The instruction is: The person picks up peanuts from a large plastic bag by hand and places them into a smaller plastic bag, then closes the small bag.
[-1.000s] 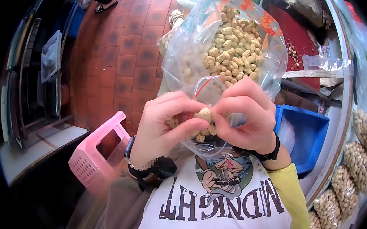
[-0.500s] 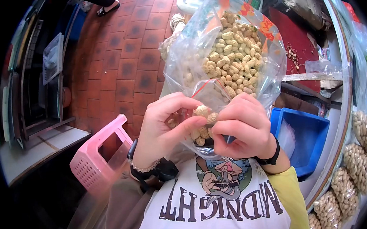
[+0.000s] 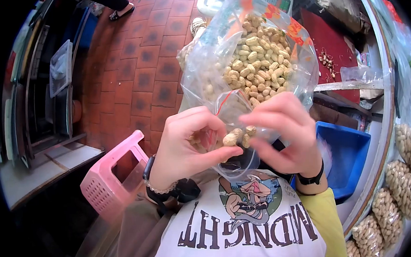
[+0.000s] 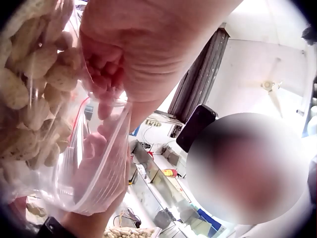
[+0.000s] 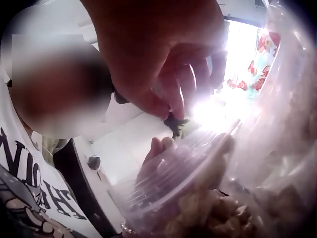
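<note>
My left hand (image 3: 187, 141) curls round the mouth of a clear zip bag (image 4: 99, 183) with a red stripe. A peanut in its shell (image 3: 229, 139) lies at the thumb and forefinger of that hand. My right hand (image 3: 283, 135) hovers just to the right, thumb and forefinger apart and blurred. Beside its fingertips, over the bag's mouth, are more peanuts (image 3: 247, 137). In the right wrist view a small dark scrap (image 5: 174, 124) shows at the right fingertips. Beyond both hands stands a large clear bag (image 3: 305, 70) full of peanuts.
A pink plastic stool (image 3: 107, 184) stands to the left and a blue bin (image 3: 346, 153) to the right. Filled bags of peanuts (image 3: 404, 182) line the right-hand counter. A scale (image 3: 273, 2) sits at the back. A person's foot (image 3: 122, 12) is on the tiled floor.
My right thumb and forefinger, earlier together at the peanuts, have parted, and the hand has shifted right. The peanut at the left fingertips has dropped lower, toward the thumb.
</note>
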Motion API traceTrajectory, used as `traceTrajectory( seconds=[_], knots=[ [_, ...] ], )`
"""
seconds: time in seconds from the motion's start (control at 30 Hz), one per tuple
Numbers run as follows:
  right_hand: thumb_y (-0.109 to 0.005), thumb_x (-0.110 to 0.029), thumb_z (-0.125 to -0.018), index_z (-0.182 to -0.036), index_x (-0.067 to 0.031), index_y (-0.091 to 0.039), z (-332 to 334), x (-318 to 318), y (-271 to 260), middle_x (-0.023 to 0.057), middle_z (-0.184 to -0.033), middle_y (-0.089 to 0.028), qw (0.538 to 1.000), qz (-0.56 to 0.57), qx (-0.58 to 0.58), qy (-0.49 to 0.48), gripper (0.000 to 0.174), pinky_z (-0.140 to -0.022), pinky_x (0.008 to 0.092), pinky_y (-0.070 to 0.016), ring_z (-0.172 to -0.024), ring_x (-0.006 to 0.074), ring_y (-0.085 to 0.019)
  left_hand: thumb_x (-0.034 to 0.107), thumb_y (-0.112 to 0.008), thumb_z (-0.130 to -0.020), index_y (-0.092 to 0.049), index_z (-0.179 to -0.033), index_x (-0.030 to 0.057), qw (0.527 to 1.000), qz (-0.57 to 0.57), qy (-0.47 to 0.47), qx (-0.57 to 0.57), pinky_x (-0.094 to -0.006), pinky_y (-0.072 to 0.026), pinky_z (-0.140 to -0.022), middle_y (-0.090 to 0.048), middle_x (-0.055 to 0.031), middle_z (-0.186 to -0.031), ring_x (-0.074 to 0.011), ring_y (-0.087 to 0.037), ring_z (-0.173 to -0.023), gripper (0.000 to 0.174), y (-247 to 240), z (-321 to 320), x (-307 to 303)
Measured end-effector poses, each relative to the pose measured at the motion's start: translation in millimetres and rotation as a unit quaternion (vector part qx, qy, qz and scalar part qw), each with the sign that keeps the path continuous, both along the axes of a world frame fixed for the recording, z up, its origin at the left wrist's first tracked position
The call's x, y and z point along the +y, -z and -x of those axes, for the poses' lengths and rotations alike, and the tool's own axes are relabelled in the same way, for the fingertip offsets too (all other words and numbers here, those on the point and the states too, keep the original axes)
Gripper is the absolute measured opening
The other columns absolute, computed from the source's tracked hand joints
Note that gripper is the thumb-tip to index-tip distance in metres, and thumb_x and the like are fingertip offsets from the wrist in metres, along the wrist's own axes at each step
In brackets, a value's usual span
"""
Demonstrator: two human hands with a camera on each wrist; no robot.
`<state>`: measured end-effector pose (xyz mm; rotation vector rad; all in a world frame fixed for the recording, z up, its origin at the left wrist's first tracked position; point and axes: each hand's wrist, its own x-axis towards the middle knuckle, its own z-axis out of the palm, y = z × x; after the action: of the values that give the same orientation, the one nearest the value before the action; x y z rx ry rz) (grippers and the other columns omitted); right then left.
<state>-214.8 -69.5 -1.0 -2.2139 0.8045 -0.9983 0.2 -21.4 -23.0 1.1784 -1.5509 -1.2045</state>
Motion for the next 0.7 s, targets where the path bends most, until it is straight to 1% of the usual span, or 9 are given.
traceTrajectory(
  seconds=[0.03, 0.07, 0.13, 0.17, 0.27, 0.4, 0.57, 0.7],
  knots=[
    [-0.072, -0.002, -0.07, -0.103, -0.0085, -0.07, -1.4, 1.5, -3.0, 0.0043, -0.089, -0.064, 0.998, 0.002, 0.007, -0.056, 0.034, -0.07, 0.0345, -0.0439, -0.077, 0.0247, -0.06, 0.011, -0.088, -0.066, -0.064, -0.077, 0.0044, 1.0, 0.002, 0.004, -0.012, -0.0246, -0.0348, -0.051, -0.053, -0.0001, -0.068, -0.0078, -0.047, -0.059, 0.027, -0.6, 0.8, -0.4],
    [-0.072, -0.002, -0.07, -0.103, -0.0085, -0.07, -1.7, 1.1, -2.5, 0.0043, -0.089, -0.064, 0.999, 0.003, 0.007, -0.054, 0.034, -0.07, 0.0345, -0.0439, -0.077, 0.0247, -0.06, 0.011, -0.088, -0.065, -0.064, -0.077, 0.0041, 1.0, 0.004, 0.008, -0.023, -0.0249, -0.0359, -0.051, -0.053, -0.0005, -0.067, -0.0084, -0.047, -0.059, 0.027, -1.5, 1.4, -1.1],
    [-0.075, -0.006, -0.07, -0.101, -0.009, -0.07, -2.8, -2.6, 0.9, 0.0026, -0.087, -0.063, 0.995, 0.015, 0.015, -0.096, 0.032, -0.069, 0.0332, -0.0435, -0.075, 0.0215, -0.059, 0.01, -0.087, -0.065, -0.063, -0.077, 0.0039, 0.999, 0.018, 0.013, -0.04, -0.0251, -0.0372, -0.051, -0.053, -0.001, -0.067, -0.0091, -0.048, -0.059, 0.027, -3.4, 3.9, -2.5],
    [-0.076, -0.009, -0.07, -0.097, -0.0089, -0.07, -4.0, -3.1, 4.3, 0.0016, -0.084, -0.062, 0.995, 0.03, 0.009, -0.095, 0.028, -0.067, 0.032, -0.0432, -0.074, 0.0201, -0.059, 0.01, -0.087, -0.065, -0.063, -0.077, 0.0036, 0.998, 0.03, 0.016, -0.057, -0.0253, -0.0384, -0.051, -0.053, -0.0015, -0.067, -0.0099, -0.049, -0.058, 0.027, -4.4, 4.7, -2.9],
    [-0.076, -0.011, -0.071, -0.093, -0.0086, -0.07, -1.3, -3.4, 6.7, 0.0008, -0.081, -0.062, 0.993, 0.043, 0.02, -0.111, 0.023, -0.065, 0.0311, -0.0436, -0.071, 0.0189, -0.059, 0.01, -0.087, -0.065, -0.063, -0.076, 0.0033, 0.997, 0.018, 0.022, -0.068, -0.0255, -0.0399, -0.052, -0.054, -0.0024, -0.068, -0.011, -0.05, -0.058, 0.027, -7.0, 4.4, -2.9],
    [-0.073, -0.012, -0.069, -0.09, -0.0075, -0.069, -2.4, -2.1, 6.2, 0.0005, -0.079, -0.061, 0.991, 0.082, 0.02, -0.103, 0.022, -0.064, 0.0305, -0.0447, -0.069, 0.0179, -0.059, 0.009, -0.086, -0.066, -0.062, -0.076, 0.0029, 0.997, 0.01, 0.021, -0.068, -0.0252, -0.0398, -0.052, -0.054, -0.0024, -0.068, -0.0107, -0.05, -0.058, 0.026, -5.8, 5.4, -3.5],
    [-0.068, -0.011, -0.065, -0.087, -0.0054, -0.067, -4.3, 4.4, 10.5, 0.0002, -0.078, -0.061, 0.979, 0.186, 0.056, -0.054, 0.023, -0.063, 0.0285, -0.0467, -0.069, 0.0154, -0.06, 0.007, -0.082, -0.067, -0.062, -0.077, 0.0019, 0.997, 0.008, 0.009, -0.074, -0.0242, -0.04, -0.051, -0.055, -0.0019, -0.069, -0.0088, -0.05, -0.058, 0.024, -4.8, 6.3, -4.0],
    [-0.067, -0.012, -0.066, -0.088, -0.0055, -0.066, -9.1, 6.4, 17.5, 0.0002, -0.079, -0.059, 0.975, 0.211, 0.054, -0.032, 0.023, -0.063, 0.0283, -0.0473, -0.069, 0.0151, -0.06, 0.007, -0.083, -0.067, -0.061, -0.077, 0.0016, 0.997, 0.006, 0.01, -0.078, -0.0239, -0.0399, -0.051, -0.055, -0.0018, -0.069, -0.0082, -0.049, -0.058, 0.024, -5.0, 5.7, -4.0]
  ],
)
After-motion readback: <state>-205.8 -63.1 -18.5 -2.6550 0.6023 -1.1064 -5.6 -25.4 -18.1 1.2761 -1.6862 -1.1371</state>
